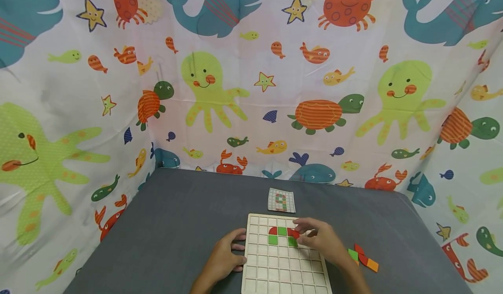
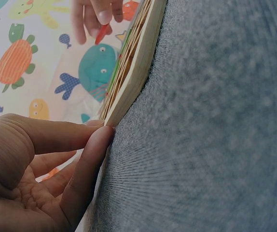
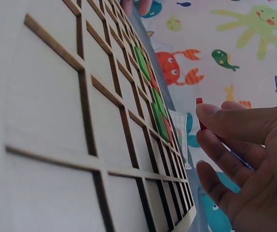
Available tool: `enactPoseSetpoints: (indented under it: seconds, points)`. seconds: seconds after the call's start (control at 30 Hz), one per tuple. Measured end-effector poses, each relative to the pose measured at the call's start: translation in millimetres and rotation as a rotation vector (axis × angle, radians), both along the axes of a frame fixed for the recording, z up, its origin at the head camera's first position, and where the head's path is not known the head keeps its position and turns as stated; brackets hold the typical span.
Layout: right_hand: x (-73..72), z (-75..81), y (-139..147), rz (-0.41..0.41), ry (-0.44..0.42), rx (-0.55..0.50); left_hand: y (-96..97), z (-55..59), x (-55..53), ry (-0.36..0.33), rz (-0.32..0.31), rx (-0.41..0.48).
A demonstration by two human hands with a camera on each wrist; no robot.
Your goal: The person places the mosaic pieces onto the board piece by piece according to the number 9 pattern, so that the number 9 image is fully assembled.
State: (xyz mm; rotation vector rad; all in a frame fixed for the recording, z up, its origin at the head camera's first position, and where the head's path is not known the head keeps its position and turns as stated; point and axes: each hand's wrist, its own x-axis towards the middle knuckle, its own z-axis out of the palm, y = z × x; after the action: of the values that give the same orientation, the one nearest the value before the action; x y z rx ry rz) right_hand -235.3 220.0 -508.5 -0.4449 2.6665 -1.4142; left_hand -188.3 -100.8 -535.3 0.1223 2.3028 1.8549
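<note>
A wooden grid board lies on the grey table. My left hand holds its left edge with the thumb and a finger, seen close in the left wrist view. Above the far right part of the board, my right hand pinches a small red tile between thumb and forefinger, the other fingers loosely bent. Most of that tile is hidden by the fingertips. Set in the board's far rows are a rounded red tile, a green square tile beside it, and two more green squares below.
A small pattern card with a coloured grid lies just beyond the board. Several loose red, green and orange tiles lie right of the board, by the right forearm. A curtain printed with sea animals hangs behind the grey table.
</note>
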Motion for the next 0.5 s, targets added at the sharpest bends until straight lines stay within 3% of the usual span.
enactPoseSetpoints:
  seconds: [0.3,0.5]
  points:
    - [1.8,-2.6,-13,0.082,-0.029,-0.048,0.9,-2.3,-0.8,0.003,0.003,0.001]
    - [2.1,-3.7,-24,0.124,-0.036,-0.005,0.5,-1.5,-0.3,0.004,0.002,0.002]
